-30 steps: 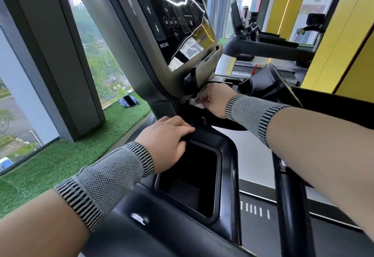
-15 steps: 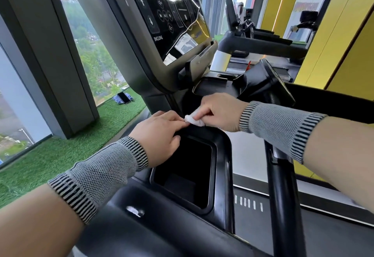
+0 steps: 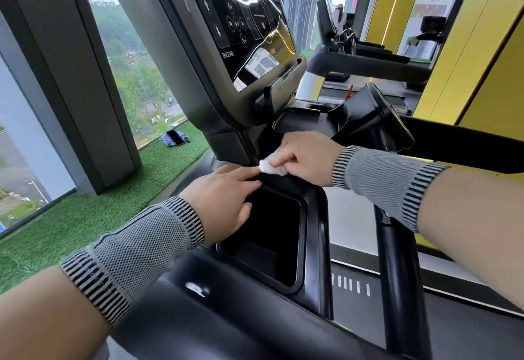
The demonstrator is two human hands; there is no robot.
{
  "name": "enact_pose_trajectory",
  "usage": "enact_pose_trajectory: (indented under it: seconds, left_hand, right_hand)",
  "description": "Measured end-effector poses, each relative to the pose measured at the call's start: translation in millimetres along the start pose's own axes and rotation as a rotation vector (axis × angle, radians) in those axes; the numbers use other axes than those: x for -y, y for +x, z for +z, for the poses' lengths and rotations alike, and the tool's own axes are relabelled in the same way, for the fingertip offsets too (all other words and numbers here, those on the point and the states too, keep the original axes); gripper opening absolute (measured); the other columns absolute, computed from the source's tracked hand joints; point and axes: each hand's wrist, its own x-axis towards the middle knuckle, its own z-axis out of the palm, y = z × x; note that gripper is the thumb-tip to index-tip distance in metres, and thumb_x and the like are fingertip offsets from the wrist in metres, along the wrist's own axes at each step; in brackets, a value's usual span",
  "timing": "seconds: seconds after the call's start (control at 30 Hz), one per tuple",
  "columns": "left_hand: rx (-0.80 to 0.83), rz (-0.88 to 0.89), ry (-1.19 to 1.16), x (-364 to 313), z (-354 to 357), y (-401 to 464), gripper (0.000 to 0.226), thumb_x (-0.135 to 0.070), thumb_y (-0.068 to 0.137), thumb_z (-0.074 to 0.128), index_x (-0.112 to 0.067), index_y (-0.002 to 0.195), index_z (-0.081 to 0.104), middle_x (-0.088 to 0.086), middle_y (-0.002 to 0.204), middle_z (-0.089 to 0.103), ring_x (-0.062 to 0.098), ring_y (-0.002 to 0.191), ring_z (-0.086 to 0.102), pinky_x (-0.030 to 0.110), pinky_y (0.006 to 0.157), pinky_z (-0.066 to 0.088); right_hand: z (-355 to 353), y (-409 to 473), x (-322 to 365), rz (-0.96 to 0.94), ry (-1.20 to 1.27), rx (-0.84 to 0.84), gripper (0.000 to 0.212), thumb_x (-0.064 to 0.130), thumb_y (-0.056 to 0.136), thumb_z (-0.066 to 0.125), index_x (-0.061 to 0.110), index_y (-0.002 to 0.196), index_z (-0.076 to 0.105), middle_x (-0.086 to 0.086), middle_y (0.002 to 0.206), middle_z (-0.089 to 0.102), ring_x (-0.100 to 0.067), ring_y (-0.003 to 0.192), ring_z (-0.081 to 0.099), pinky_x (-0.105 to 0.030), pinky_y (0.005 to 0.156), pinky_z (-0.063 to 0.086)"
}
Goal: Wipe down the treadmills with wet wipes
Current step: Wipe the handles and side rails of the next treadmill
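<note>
Two hands work at the top of the black storage well point(image 3: 272, 235) on your treadmill point(image 3: 255, 317), just below the console point(image 3: 241, 28). Your right hand point(image 3: 304, 157) pinches a small bunched white wet wipe point(image 3: 270, 165) between thumb and curled fingers and holds it against the black ledge at the far rim of the well. How much of the wipe lies under the palm cannot be told; only its crumpled end shows. Your left hand point(image 3: 224, 201) rests flat on the near-left rim of the well, fingers straight and close together, their tips reaching almost to the wipe, the thumb hanging over the opening. Whether those fingertips touch the wipe is hard to say.

Both wrists wear grey knitted bands with dark striped edges point(image 3: 136, 252), and your forearms run off the bottom and right edges of the view. The floor of the well is in deep shadow and its contents cannot be made out. Glare streaks across the console, so only the word INCLINE and some arrow buttons read clearly; its top is cut off. On the green turf point(image 3: 71, 226) by the window lies a phone on a blue cloth point(image 3: 174, 138). Another treadmill point(image 3: 368, 67) stands beyond, partly hidden behind the console.
</note>
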Motion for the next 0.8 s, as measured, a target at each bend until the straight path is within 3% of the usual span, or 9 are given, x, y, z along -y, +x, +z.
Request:
enact_pose_trajectory:
  seconds: [0.07, 0.13, 0.23, 0.33, 0.43, 0.53, 0.63, 0.73, 0.8]
  left_hand:
    - [0.008, -0.014, 0.020, 0, 0, -3, 0.050, -0.035, 0.094, 0.044, -0.029, 0.144, 0.037, -0.011, 0.157, 0.017, 0.018, 0.141, 0.025, 0.036, 0.112, 0.033]
    - [0.003, -0.023, 0.035, -3, 0, -3, 0.049, -0.035, 0.095, 0.043, -0.028, 0.143, 0.038, -0.007, 0.157, 0.015, 0.019, 0.140, 0.024, 0.034, 0.113, 0.031]
    - [-0.025, -0.014, 0.030, -8, 0, -1, 0.046, -0.035, 0.094, 0.042, -0.024, 0.139, 0.043, -0.005, 0.154, 0.022, 0.020, 0.138, 0.027, 0.032, 0.113, 0.030]
    - [-0.017, -0.017, 0.027, -8, 1, -3, 0.048, -0.034, 0.094, 0.042, -0.024, 0.140, 0.042, -0.005, 0.150, 0.024, 0.019, 0.134, 0.032, 0.033, 0.110, 0.033]
    - [-0.024, -0.008, 0.011, -6, 0, -4, 0.049, -0.032, 0.092, 0.042, -0.027, 0.141, 0.040, -0.006, 0.148, 0.026, 0.019, 0.131, 0.035, 0.034, 0.108, 0.036]
    - [-0.026, -0.020, 0.006, -7, 0, -2, 0.047, -0.032, 0.093, 0.042, -0.026, 0.140, 0.043, -0.008, 0.151, 0.023, 0.018, 0.133, 0.034, 0.034, 0.109, 0.035]
    - [-0.012, -0.009, 0.025, -6, -1, -1, 0.047, -0.031, 0.095, 0.040, -0.029, 0.142, 0.041, -0.011, 0.154, 0.019, 0.017, 0.136, 0.031, 0.030, 0.112, 0.029]
    - [-0.011, 0.005, 0.034, -4, -2, 1, 0.047, -0.031, 0.095, 0.039, -0.030, 0.143, 0.039, -0.012, 0.155, 0.018, 0.015, 0.137, 0.030, 0.026, 0.114, 0.024]
    - [-0.016, 0.007, 0.025, -3, -3, 1, 0.047, -0.031, 0.096, 0.039, -0.030, 0.143, 0.040, -0.012, 0.155, 0.019, 0.015, 0.136, 0.030, 0.025, 0.114, 0.024]
  right_hand:
    - [-5, -15, -3, -0.046, 0.037, 0.081, 0.024, 0.014, 0.088, 0.058, 0.023, 0.104, 0.074, -0.003, 0.096, 0.063, -0.020, 0.097, 0.058, -0.030, 0.087, 0.040]
    - [-11, -25, -6, -0.017, 0.066, 0.126, 0.026, 0.012, 0.085, 0.061, 0.025, 0.104, 0.074, 0.012, 0.084, 0.058, -0.012, 0.095, 0.058, -0.019, 0.085, 0.037]
    - [-7, -10, 0, -0.002, 0.050, 0.038, 0.026, 0.016, 0.085, 0.061, 0.028, 0.103, 0.074, 0.015, 0.071, 0.047, -0.010, 0.093, 0.058, -0.019, 0.079, 0.035]
    - [1, 3, 8, -0.005, 0.016, -0.042, 0.026, 0.017, 0.087, 0.057, 0.028, 0.103, 0.074, 0.007, 0.086, 0.052, -0.020, 0.098, 0.059, -0.026, 0.084, 0.039]
    - [-1, -3, 2, -0.011, 0.054, 0.000, 0.024, 0.019, 0.089, 0.059, 0.026, 0.107, 0.073, -0.004, 0.096, 0.063, -0.020, 0.096, 0.059, -0.031, 0.086, 0.040]
    - [-1, 7, -9, 0.058, -0.019, -0.053, 0.027, 0.022, 0.091, 0.055, 0.025, 0.113, 0.070, -0.007, 0.105, 0.065, -0.024, 0.103, 0.059, -0.023, 0.077, 0.034]
    - [-1, 30, -13, 0.193, -0.078, -0.105, 0.030, 0.024, 0.095, 0.048, 0.022, 0.118, 0.067, -0.004, 0.120, 0.064, -0.024, 0.114, 0.055, -0.023, 0.086, 0.035]
    - [2, 49, -22, 0.321, -0.102, -0.131, 0.031, 0.030, 0.097, 0.045, 0.016, 0.112, 0.068, -0.009, 0.115, 0.066, -0.029, 0.108, 0.058, -0.026, 0.081, 0.041]
    - [2, 53, -23, 0.338, -0.114, -0.098, 0.032, 0.027, 0.097, 0.043, 0.015, 0.113, 0.068, -0.010, 0.116, 0.065, -0.030, 0.109, 0.058, -0.028, 0.087, 0.044]
